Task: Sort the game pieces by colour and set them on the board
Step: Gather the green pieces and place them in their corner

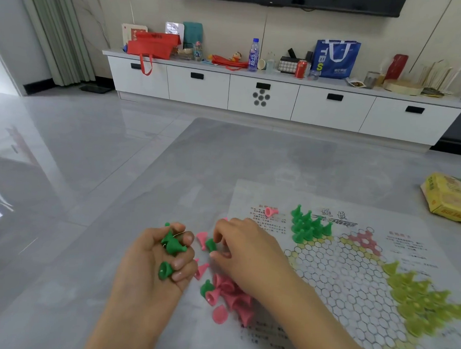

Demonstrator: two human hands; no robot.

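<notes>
Table [251,154]: grey, glossy; carries the board sheet and all pieces.
Board [352,274]: paper sheet with a hexagon star grid, lying to the right of both hands.
Yellow-green set [425,304]: standing on the board's near-right point, well apart from either hand. Judged done.
Green set [308,226]: upright cluster on the board's far-left point, beyond the right hand. Judged partly filled.
Pink heap [231,297]: loose pieces lying on their sides, just under the right wrist and beside the left hand's fingertips; one stray green piece [206,287] touches the heap.
Lone pink piece [271,211]: tipped over on the printed text, beyond the right hand.
Left hand [155,266]: palm up, fingers curled round several green pieces [172,244]; serves as the holding cup.
Right hand [242,251]: palm down, thumb and fingers pinching one green piece [210,244], directly between the two hands.
Step in hand: picking greens out of the mixed heap.
Next move, judged: pass the pinched green to the left palm or the green cluster, then take the stray green by the heap without scattering the pinks.
</notes>
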